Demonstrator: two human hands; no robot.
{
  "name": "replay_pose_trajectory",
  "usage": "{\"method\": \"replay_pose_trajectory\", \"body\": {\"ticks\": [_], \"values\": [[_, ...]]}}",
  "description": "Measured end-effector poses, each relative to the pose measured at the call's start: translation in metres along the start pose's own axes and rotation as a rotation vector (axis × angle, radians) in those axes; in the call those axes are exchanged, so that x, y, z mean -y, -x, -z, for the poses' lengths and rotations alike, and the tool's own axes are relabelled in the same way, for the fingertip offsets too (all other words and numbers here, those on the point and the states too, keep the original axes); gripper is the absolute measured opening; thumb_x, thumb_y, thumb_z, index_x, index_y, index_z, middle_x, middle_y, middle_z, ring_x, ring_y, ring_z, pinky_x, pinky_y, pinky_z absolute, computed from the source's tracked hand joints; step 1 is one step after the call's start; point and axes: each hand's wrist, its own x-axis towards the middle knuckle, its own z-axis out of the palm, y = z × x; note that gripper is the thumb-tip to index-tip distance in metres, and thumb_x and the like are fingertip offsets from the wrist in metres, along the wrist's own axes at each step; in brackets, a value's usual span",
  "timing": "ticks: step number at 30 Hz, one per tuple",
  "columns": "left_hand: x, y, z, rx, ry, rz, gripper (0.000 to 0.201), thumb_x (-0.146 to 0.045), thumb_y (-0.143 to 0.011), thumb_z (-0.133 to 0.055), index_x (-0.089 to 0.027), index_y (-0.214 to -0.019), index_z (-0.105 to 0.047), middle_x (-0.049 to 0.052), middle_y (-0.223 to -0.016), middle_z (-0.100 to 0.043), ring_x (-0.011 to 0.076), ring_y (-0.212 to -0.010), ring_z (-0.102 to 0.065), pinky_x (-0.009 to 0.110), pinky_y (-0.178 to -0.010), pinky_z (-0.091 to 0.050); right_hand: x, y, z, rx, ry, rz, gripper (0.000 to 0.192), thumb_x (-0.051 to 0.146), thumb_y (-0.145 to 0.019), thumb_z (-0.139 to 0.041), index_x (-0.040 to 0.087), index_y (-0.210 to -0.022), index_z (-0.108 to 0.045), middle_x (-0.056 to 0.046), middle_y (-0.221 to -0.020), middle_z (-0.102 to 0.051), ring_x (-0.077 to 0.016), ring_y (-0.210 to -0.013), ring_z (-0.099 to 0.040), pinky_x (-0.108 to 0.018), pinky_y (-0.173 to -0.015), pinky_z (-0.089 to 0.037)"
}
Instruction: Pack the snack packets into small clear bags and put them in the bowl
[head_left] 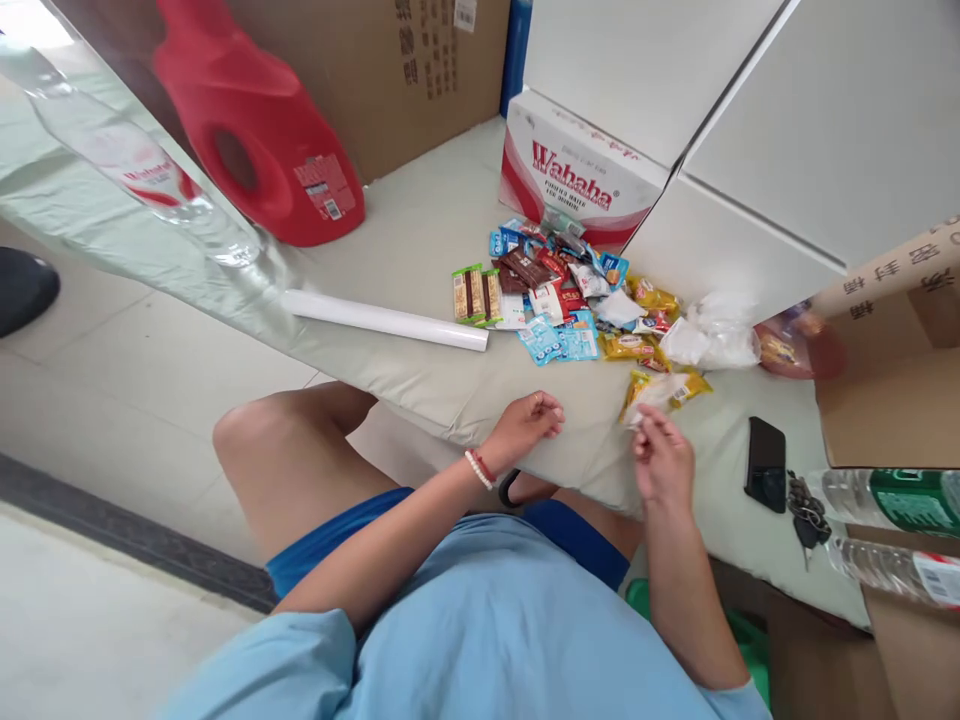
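Near the table's front edge, a small yellow-and-clear snack wrapper [660,392] is pinched at its lower end by the fingertips of the right hand [663,462]; the grip looks closed, though blur makes it hard to confirm. The left hand [525,425] is rested on the pale grey table cover [420,230] just beside it, fingers loosely curled, nothing held. A heap of assorted coloured snack packets [559,295] is spread behind. A white rolled tube [386,320] is laid to the left. A black phone [766,463] and keys [806,508] are placed to the right.
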Motion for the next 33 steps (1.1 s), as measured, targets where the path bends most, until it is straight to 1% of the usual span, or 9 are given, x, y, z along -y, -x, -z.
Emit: {"method": "replay_pose_trajectory", "body": {"ticks": [3, 5, 8, 11, 15, 20, 26, 30, 33], "values": [[0.008, 0.026, 0.004, 0.035, 0.08, 0.028, 0.062, -0.047, -0.073, -0.088, -0.017, -0.12, -0.061, 0.013, -0.119, -0.067, 0.0172, -0.088, -0.068, 0.025, -0.061, -0.056, -0.02, 0.051, -0.02, 0.229, -0.103, -0.222, 0.035, 0.036, -0.071, -0.089, 0.02, -0.099, -0.075, 0.007, -0.063, -0.048, -0.0052, -0.052, -0.039, -0.018, -0.046, -0.036], [0.006, 0.034, 0.006, 0.072, 0.196, 0.103, 0.076, -0.051, -0.071, -0.089, -0.022, -0.132, -0.055, 0.016, -0.135, -0.063, 0.0174, -0.089, -0.068, 0.022, -0.055, -0.053, -0.021, 0.064, -0.031, 0.297, -0.2, -0.304, 0.029, 0.034, -0.074, -0.088, 0.022, -0.097, -0.074, 0.008, -0.062, -0.043, -0.0046, -0.05, -0.033, -0.016, -0.046, -0.036], [0.001, 0.039, 0.017, 0.158, 0.457, 0.253, 0.065, -0.057, -0.077, -0.082, -0.02, -0.127, -0.06, 0.017, -0.128, -0.069, 0.0142, -0.075, -0.067, 0.018, -0.046, -0.043, -0.018, 0.058, -0.036, 0.299, -0.309, -0.325, 0.026, 0.031, -0.074, -0.087, 0.023, -0.092, -0.071, 0.009, -0.061, -0.038, -0.0047, -0.048, -0.027, -0.014, -0.043, -0.035], [0.0, 0.043, 0.028, 0.171, 0.619, 0.339, 0.049, -0.044, -0.077, -0.082, -0.016, -0.114, -0.067, 0.019, -0.119, -0.074, 0.0122, -0.068, -0.064, 0.017, -0.043, -0.036, -0.018, 0.048, -0.033, 0.309, -0.348, -0.304, 0.026, 0.028, -0.073, -0.085, 0.024, -0.094, -0.069, 0.009, -0.061, -0.033, -0.0057, -0.047, -0.026, -0.015, -0.042, -0.036], [-0.001, 0.05, 0.026, 0.184, 0.524, 0.359, 0.039, -0.036, -0.071, -0.088, -0.013, -0.098, -0.072, 0.015, -0.101, -0.076, 0.0073, -0.058, -0.054, 0.017, -0.04, -0.024, -0.027, 0.054, -0.031, 0.372, -0.342, -0.345, 0.025, 0.029, -0.075, -0.083, 0.025, -0.095, -0.068, 0.009, -0.06, -0.031, -0.0067, -0.046, -0.025, -0.016, -0.042, -0.037], [-0.005, 0.048, 0.02, 0.052, 0.372, 0.15, 0.047, -0.049, -0.063, -0.094, -0.014, -0.074, -0.064, 0.0, -0.07, -0.064, 0.0018, -0.049, -0.035, 0.019, -0.043, -0.018, -0.035, 0.065, -0.031, 0.44, -0.126, -0.398, 0.026, 0.035, -0.075, -0.085, 0.022, -0.091, -0.07, 0.007, -0.064, -0.042, -0.007, -0.05, -0.029, -0.019, -0.045, -0.033], [-0.006, 0.05, 0.018, 0.0, 0.084, -0.022, 0.048, -0.058, -0.069, -0.087, -0.015, -0.074, -0.067, -0.002, -0.066, -0.062, 0.006, -0.055, -0.04, 0.023, -0.053, -0.029, -0.02, 0.065, -0.031, 0.331, 0.4, 0.147, 0.031, 0.05, -0.087, -0.077, 0.025, -0.106, -0.076, -0.005, -0.104, -0.067, -0.0147, -0.077, -0.054, -0.027, -0.065, -0.045], [-0.007, 0.054, 0.013, 0.08, 0.022, -0.064, 0.049, -0.061, -0.068, -0.086, -0.015, -0.075, -0.069, -0.001, -0.07, -0.064, 0.0105, -0.067, -0.052, 0.025, -0.066, -0.04, -0.013, 0.061, -0.044, 0.507, 0.375, -0.001, 0.03, 0.049, -0.082, -0.081, 0.023, -0.095, -0.076, 0.0, -0.08, -0.067, -0.0132, -0.066, -0.05, -0.027, -0.062, -0.042], [-0.006, 0.056, 0.019, 0.068, 0.044, -0.027, 0.049, -0.06, -0.069, -0.087, -0.017, -0.074, -0.067, -0.001, -0.069, -0.063, 0.0092, -0.063, -0.048, 0.025, -0.063, -0.039, -0.011, 0.052, -0.046, 0.419, 0.201, -0.091, 0.032, 0.05, -0.078, -0.084, 0.021, -0.08, -0.071, 0.004, -0.065, -0.056, -0.0101, -0.057, -0.042, -0.024, -0.054, -0.035]]}}
